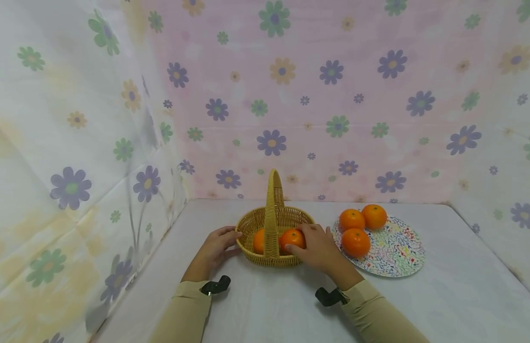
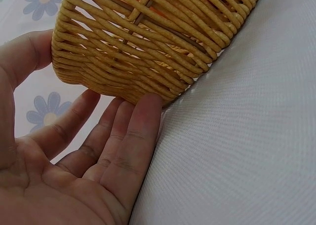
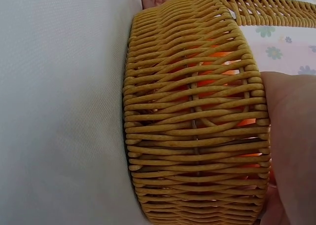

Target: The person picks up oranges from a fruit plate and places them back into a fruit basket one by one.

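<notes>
A yellow wicker basket (image 1: 256, 257) with a tall arched handle (image 1: 271, 209) stands on the white-covered table. My left hand (image 1: 215, 247) steadies its left end, the thumb at the rim and the fingers spread along the wicker wall (image 2: 123, 47). Over the right rim reaches my right hand (image 1: 318, 247), gripping an orange mandarin (image 1: 292, 240) inside the basket between thumb and fingers. Another mandarin (image 1: 258, 241) lies to the left of the handle, partly hidden by it. From the right wrist, the basket's woven side (image 3: 197, 111) covers most of the fruit and the fingers.
Right of the basket lies a round plate (image 1: 398, 252) with a multicoloured speckled pattern. Three mandarins (image 1: 355, 243) sit together on its left part, close to my right hand. Flower-printed cloth (image 1: 308, 119) hangs behind the table and along both sides.
</notes>
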A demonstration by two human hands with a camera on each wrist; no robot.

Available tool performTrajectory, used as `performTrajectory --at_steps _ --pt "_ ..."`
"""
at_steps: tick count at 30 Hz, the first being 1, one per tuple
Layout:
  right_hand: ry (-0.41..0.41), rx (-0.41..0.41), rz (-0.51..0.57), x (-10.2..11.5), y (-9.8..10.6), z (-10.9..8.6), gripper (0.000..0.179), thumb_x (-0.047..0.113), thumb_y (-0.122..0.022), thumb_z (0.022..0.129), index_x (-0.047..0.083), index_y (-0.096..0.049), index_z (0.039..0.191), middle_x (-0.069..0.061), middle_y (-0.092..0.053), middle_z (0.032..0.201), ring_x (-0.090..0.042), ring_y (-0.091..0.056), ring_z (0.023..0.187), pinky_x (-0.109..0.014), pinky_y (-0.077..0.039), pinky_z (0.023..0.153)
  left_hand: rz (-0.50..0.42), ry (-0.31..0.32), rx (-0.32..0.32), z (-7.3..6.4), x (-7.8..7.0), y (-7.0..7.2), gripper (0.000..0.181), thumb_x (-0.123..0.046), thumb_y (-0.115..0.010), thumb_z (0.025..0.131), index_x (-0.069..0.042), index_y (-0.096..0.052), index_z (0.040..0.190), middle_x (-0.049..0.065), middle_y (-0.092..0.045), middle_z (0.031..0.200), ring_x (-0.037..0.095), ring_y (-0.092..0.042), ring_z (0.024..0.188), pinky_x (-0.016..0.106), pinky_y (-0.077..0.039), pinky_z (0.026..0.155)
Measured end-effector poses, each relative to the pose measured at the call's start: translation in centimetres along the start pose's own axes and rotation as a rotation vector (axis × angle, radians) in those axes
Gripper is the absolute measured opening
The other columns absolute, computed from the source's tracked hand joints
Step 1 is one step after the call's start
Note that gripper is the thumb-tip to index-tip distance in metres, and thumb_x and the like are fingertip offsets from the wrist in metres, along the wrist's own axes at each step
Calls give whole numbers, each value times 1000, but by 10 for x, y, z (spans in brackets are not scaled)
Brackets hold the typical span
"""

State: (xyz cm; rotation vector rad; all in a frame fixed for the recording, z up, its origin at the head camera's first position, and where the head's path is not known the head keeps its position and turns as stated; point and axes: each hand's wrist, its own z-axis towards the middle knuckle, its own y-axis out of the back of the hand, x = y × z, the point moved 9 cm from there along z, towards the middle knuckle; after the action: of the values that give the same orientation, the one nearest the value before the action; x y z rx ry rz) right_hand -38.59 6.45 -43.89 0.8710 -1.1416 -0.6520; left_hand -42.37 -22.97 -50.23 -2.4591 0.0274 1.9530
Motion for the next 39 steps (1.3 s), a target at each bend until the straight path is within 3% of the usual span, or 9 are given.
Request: performTrajectory --at_steps 19,26,30,39 --pt "37 13 23 8 4 -3 71 53 -67 95 11 -50 150 -8 -58 147 -33 -45 142 -75 -16 122 -15 -17 11 -1 -2 0 49 -25 -75 95 -7 -60 138 15 -63 138 28 -66 121 47 -60 97" --pt "59 3 34 7 6 -4 66 49 -68 96 10 -53 147 -9 -60 143 -31 -53 130 -55 -44 113 -31 -18 24 0 -1 -1 48 -24 -74 95 -5 -61 137 16 -64 137 29 -66 120 47 -61 96" --pt "61 2 43 6 7 -4 63 47 -68 97 11 -53 146 -10 -59 143 -31 -55 127 -51 -50 107 -25 -14 24 -1 -1 -1 47 -24 -73 96 -4 -61 137 16 -63 138 29 -66 121 47 -61 96" --pt "104 -26 78 4 15 0 58 44 -67 98 8 -57 143 -10 -61 143 -36 -50 137 -59 -41 117 -25 -21 33 -1 -2 -2 48 -23 -72 97 -3 -60 139 18 -62 140 33 -63 126 49 -59 100"
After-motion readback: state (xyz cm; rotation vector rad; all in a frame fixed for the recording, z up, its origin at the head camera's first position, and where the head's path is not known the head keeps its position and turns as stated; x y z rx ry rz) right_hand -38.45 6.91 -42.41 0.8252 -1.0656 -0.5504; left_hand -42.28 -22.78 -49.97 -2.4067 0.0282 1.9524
